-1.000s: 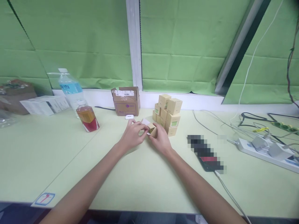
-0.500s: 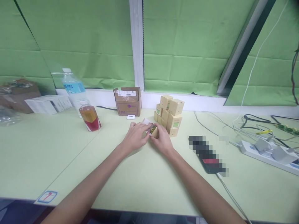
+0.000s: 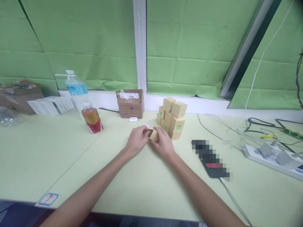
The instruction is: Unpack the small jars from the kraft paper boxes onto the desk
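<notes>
My right hand is wrapped round the right side of a small tan cardboard box low over the table. The box lies tilted, its dark open end facing left. At that end, my left hand is closed, thumb and fingertips pinched at the box's edge; a pale flap shows just behind them. What is inside the box cannot be made out. Just beyond my right hand stands a stack of similar small boxes, some with green labels.
Behind stand an open brown carton and a white earbud case. To the left are a drink bottle, a large water bottle and white boxes. A partly pixelated phone and a power strip lie right.
The small box has turned in my hands, so its contents no longer show. My left fingers have drawn back left to its open end. The view has shifted slightly.
</notes>
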`<action>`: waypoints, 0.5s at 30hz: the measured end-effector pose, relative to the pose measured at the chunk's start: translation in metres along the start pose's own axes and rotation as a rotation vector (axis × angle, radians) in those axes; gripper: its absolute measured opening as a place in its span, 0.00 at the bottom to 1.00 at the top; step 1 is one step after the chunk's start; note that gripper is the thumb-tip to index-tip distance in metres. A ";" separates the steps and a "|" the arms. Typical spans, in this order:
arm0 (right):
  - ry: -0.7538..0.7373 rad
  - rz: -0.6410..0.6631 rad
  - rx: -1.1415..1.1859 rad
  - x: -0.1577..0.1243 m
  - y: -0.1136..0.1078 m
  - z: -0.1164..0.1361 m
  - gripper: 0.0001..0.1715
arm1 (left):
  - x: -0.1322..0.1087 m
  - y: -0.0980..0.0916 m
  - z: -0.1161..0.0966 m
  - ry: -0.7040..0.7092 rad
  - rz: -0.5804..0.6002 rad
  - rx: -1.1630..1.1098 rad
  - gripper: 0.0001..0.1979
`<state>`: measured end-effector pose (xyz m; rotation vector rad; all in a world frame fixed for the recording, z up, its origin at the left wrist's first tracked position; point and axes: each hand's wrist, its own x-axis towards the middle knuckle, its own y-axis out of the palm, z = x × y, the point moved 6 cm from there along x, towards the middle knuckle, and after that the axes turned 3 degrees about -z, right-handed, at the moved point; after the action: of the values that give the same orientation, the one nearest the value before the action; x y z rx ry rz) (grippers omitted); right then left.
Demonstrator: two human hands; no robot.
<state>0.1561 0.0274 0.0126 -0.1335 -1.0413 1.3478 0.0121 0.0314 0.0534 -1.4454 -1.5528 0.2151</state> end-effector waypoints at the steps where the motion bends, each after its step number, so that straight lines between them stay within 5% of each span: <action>1: 0.014 -0.006 0.018 0.000 -0.001 0.000 0.34 | 0.000 -0.003 0.001 0.009 -0.040 -0.004 0.08; 6: 0.077 -0.042 0.173 -0.002 -0.003 -0.002 0.30 | 0.005 -0.018 0.012 -0.036 -0.239 -0.178 0.07; 9: 0.146 -0.022 0.296 -0.003 0.004 -0.006 0.28 | 0.009 -0.022 0.023 -0.148 -0.329 -0.478 0.10; 15: 0.144 -0.049 0.182 -0.002 0.020 -0.017 0.39 | 0.014 -0.004 0.035 -0.407 -0.232 -0.984 0.13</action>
<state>0.1531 0.0396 -0.0105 -0.0671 -0.7929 1.3613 -0.0135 0.0585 0.0450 -2.0023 -2.3097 -0.4987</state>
